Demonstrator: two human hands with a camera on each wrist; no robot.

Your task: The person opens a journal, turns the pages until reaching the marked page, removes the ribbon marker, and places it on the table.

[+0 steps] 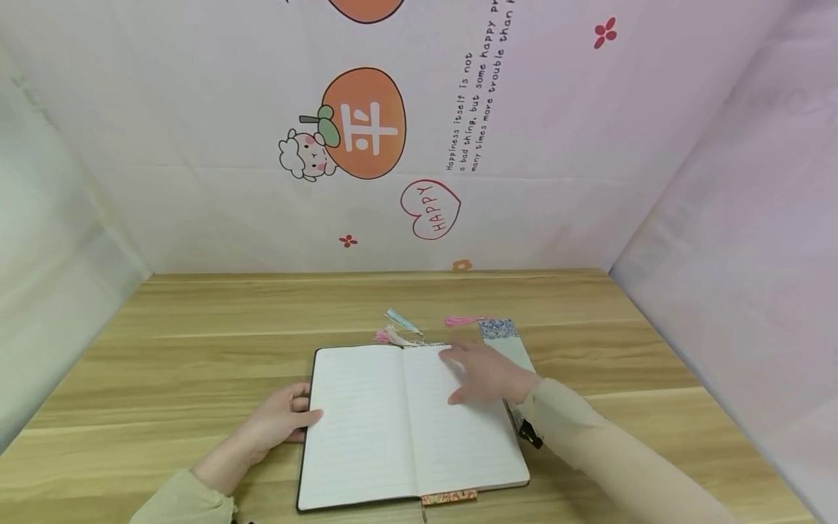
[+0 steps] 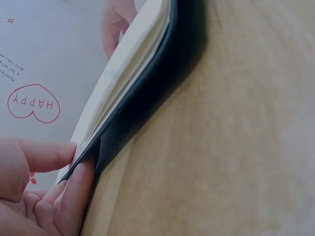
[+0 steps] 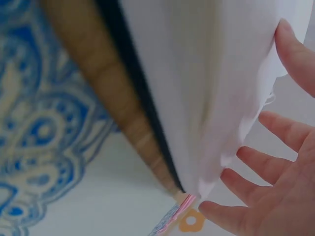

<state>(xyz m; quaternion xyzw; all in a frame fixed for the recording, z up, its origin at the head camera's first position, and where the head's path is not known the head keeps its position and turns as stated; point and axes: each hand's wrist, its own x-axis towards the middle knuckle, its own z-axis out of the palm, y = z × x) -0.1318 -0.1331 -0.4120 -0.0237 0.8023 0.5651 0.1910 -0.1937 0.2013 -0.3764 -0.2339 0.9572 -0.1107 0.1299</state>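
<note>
An open notebook (image 1: 360,422) with lined pages and a black cover lies on the wooden table. At its left edge my left hand (image 1: 281,418) pinches the cover and pages, thumb on top and fingers underneath; the left wrist view shows this grip (image 2: 54,191). My right hand (image 1: 487,371) is over the upper right page with its fingers spread, fingertips right at the paper in the right wrist view (image 3: 275,182). Tasselled bookmarks (image 1: 393,336) stick out at the notebook's top, and an orange patterned strip (image 1: 449,498) shows under its bottom edge.
A pale notebook with a blue floral pattern (image 1: 499,329) lies partly beneath the open notebook and right arm. A pink tassel (image 1: 461,320) and a light blue tassel (image 1: 402,320) lie behind. A printed cloth (image 1: 537,218) hangs along the table's back edge.
</note>
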